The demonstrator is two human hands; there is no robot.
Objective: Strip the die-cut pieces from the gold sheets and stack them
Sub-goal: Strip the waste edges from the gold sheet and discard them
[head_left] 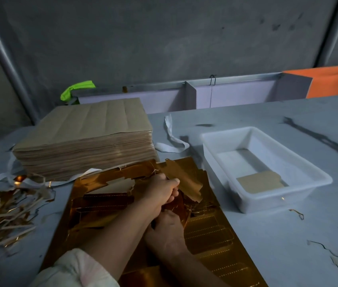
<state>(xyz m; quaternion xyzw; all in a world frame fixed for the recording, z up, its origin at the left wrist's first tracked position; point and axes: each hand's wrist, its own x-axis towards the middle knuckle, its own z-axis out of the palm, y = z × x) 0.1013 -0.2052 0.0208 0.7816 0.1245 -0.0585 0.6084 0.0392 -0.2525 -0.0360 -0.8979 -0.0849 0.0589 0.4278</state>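
Head view shows your left hand [161, 189] curled tight round a notched die-cut card piece [186, 181], brown back up, lifted off the far end of the shiny gold foil sheet [211, 230]. That sheet lies flat on the grey bench [288, 235] in front of you. Your right hand [168, 230] rests on the sheet just below the left one. Its fingertips are tucked under your left wrist, so I cannot tell whether it pinches the foil or only presses it down.

The piece looks to me only part freed, with thin waste threads at its far edge. Pull it sideways or too fast and you could tear a tab or crease the foil face, since the last nicks would take all the load. If the right hand eases, the whole sheet may lift and shift.

Waste from the heap of gold and brown trimmings [4, 208] at your left may ride along into the white plastic tub [277, 200] at your right, where one brown card piece [260, 181] already lies flat. The tall stack of brown-backed sheets [85, 131] stands just behind the work, and a wide swing could knock its edge.
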